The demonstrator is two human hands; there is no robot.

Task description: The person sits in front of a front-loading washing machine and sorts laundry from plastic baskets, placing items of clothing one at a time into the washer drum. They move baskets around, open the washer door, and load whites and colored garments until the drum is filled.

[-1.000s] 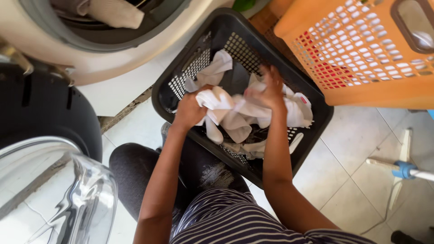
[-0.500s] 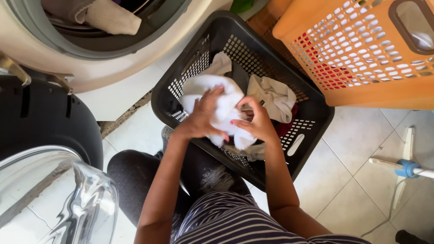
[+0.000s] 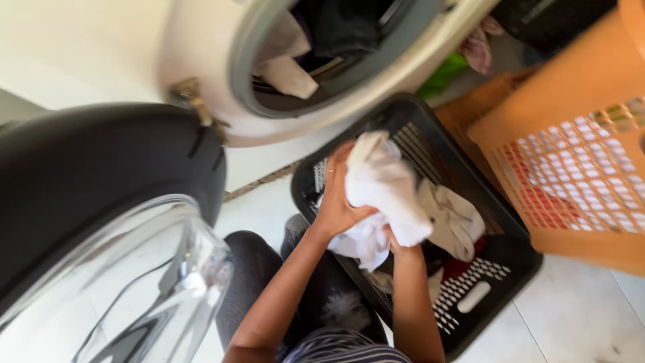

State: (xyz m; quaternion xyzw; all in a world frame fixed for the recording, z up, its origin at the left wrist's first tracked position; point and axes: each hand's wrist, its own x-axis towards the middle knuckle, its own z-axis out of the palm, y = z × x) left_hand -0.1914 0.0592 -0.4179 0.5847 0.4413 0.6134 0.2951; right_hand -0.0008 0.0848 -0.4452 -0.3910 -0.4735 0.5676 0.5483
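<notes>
Item: white cloth bundle [image 3: 383,191], bunched between my hands, above black basket [image 3: 430,134]. Left hand [image 3: 336,198]: fingers curled, pressing bundle side. Right hand [image 3: 396,243]: beneath, fingers hidden, cannot tell. Washer drum opening [image 3: 322,54]: beyond fingertips. Advice: gather trailing ends, support underside.

Bright daylight floods in, washing the washing machine front [image 3: 101,47] nearly white. Motion blur smears everything, worst on the orange basket [image 3: 571,161]. Glare streaks the glass door [image 3: 127,289]; the drum's interior sits in deep shadow.
</notes>
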